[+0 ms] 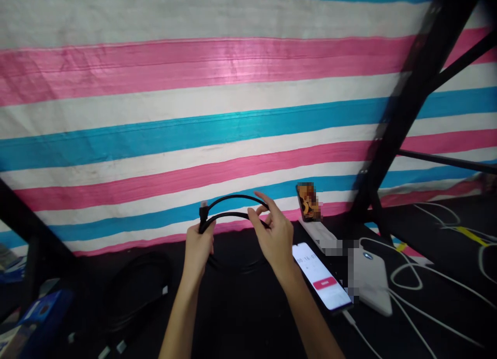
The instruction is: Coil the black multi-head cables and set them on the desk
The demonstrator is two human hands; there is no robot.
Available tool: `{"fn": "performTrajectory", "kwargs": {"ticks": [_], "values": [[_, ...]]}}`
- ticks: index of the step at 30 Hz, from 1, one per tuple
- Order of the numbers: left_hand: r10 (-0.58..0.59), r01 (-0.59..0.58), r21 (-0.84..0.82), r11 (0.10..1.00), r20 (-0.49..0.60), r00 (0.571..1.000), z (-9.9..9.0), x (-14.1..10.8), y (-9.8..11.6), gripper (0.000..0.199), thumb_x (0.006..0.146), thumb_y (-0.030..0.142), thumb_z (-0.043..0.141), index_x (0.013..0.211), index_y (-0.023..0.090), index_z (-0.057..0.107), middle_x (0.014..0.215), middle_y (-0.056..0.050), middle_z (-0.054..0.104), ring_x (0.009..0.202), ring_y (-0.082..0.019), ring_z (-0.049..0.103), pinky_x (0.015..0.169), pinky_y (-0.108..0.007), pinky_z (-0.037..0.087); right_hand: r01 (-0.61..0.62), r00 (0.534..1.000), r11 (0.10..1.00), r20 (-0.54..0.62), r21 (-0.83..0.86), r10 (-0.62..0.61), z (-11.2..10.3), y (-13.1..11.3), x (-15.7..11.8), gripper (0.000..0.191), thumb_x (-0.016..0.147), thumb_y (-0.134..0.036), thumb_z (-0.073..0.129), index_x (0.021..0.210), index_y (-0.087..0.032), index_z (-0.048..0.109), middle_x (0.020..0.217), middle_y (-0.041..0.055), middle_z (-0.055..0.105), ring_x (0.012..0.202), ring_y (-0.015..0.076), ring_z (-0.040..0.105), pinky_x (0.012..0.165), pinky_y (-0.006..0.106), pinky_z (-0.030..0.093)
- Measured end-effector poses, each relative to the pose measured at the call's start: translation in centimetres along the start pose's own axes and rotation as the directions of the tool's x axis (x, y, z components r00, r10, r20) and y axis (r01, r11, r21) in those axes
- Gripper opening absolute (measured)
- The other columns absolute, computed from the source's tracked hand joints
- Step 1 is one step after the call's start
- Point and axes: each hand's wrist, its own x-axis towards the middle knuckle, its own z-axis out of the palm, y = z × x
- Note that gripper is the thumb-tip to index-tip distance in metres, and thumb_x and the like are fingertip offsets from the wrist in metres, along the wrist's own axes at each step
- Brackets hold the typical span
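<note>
A black cable (233, 214) is held up in loops between my two hands, above the black surface. My left hand (200, 245) is closed around one side of the loops, and the cable's plug (203, 210) with a light metal tip sticks up just above that hand. On the other side, my right hand (272, 232) grips the loops between thumb and fingers. The lower part of the loops hangs dimly against the dark surface between my wrists.
Another coiled black cable (134, 291) lies to the left, near blue boxes (44, 317). At right are a lit phone (324, 278), a white power bank (373, 281), white cords (411, 281) and a propped phone (308, 203). Black frame posts (396, 126) stand before a striped sheet (217, 120).
</note>
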Motion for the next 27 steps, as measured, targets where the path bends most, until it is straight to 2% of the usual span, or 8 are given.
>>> {"fn": "performTrajectory", "kwargs": {"ticks": [2,5,9,12,15,18,21,27], "values": [[-0.019,0.018,0.007,1.000,0.048,0.999,-0.2,0.0,0.1,0.044,0.069,0.043,0.060,0.040,0.021,0.036,0.029,0.007,0.030,0.026,-0.006,0.029,0.033,-0.021,0.023,0.120,0.993,0.990,-0.015,-0.077,-0.121,0.0,-0.2,-0.2,0.049,0.082,-0.044,0.059,0.127,-0.026,0.053,0.081,-0.0016,0.060,0.050,0.0081,0.046,0.052,0.022,0.038],[-0.064,0.063,0.015,0.998,0.178,0.982,-1.2,0.1,0.3,0.047,0.071,0.045,0.060,0.039,0.021,0.034,0.028,0.009,0.025,0.023,-0.005,0.023,0.033,-0.022,0.025,0.226,0.974,0.970,0.040,-0.089,-0.224,0.7,0.2,-0.3,0.043,0.088,-0.042,0.052,0.128,-0.028,0.052,0.081,-0.0008,0.057,0.056,0.0089,0.051,0.051,0.021,0.037],[-0.111,0.119,0.004,0.993,0.385,0.916,-2.9,0.5,0.7,0.049,0.070,0.041,0.066,0.040,0.021,0.033,0.029,0.010,0.023,0.023,-0.003,0.019,0.034,-0.022,0.027,0.215,0.964,0.974,0.173,-0.075,-0.200,2.2,1.6,-0.4,0.043,0.085,-0.045,0.057,0.124,-0.027,0.055,0.085,0.0004,0.058,0.064,0.0117,0.056,0.053,0.021,0.039],[-0.114,0.145,-0.031,0.989,0.467,0.877,-3.8,0.7,1.0,0.048,0.071,0.041,0.066,0.044,0.021,0.033,0.031,0.011,0.021,0.025,-0.002,0.016,0.034,-0.021,0.024,0.180,0.967,0.983,0.189,-0.023,-0.172,3.0,2.3,-0.5,0.032,0.084,-0.042,0.058,0.110,-0.023,0.062,0.089,0.0024,0.062,0.073,0.0142,0.060,0.058,0.021,0.041],[-0.119,0.166,-0.043,0.985,0.524,0.843,-4.3,0.7,1.2,0.044,0.070,0.042,0.068,0.050,0.020,0.036,0.034,0.012,0.022,0.028,-0.001,0.014,0.035,-0.020,0.023,0.154,0.964,0.988,0.217,0.024,-0.155,3.3,2.2,-0.6,0.021,0.088,-0.038,0.054,0.088,-0.019,0.065,0.078,0.0012,0.062,0.064,0.0124,0.057,0.058,0.021,0.039],[-0.160,0.185,0.010,0.983,0.545,0.823,-4.5,0.7,1.1,0.038,0.067,0.040,0.073,0.058,0.019,0.043,0.037,0.012,0.026,0.032,-0.001,0.017,0.035,-0.018,0.021,0.150,0.944,0.988,0.292,0.043,-0.157,3.2,1.7,-0.8,0.019,0.088,-0.035,0.055,0.081,-0.019,0.062,0.073,-0.0006,0.060,0.056,0.0098,0.050,0.056,0.021,0.035],[-0.151,0.197,-0.041,0.980,0.494,0.856,-4.3,0.8,0.8,0.038,0.062,0.031,0.077,0.053,0.018,0.042,0.036,0.011,0.027,0.032,-0.001,0.019,0.034,-0.017,0.019,0.067,0.925,0.989,0.363,0.132,-0.111,3.0,1.2,-0.8,0.020,0.085,-0.036,0.057,0.075,-0.019,0.059,0.061,-0.0042,0.052,0.051,0.0086,0.044,0.052,0.021,0.032],[-0.042,0.163,-0.412,0.897,0.288,0.957,-4.3,1.1,1.5,0.038,0.060,0.020,0.069,0.044,0.019,0.034,0.033,0.012,0.019,0.029,-0.001,0.013,0.032,-0.017,0.022,-0.242,0.930,0.875,0.358,0.419,0.086,3.0,1.0,-0.7,0.036,0.080,-0.043,0.060,0.059,-0.020,0.043,0.049,-0.0069,0.039,0.045,0.0085,0.040,0.047,0.021,0.033]]}}
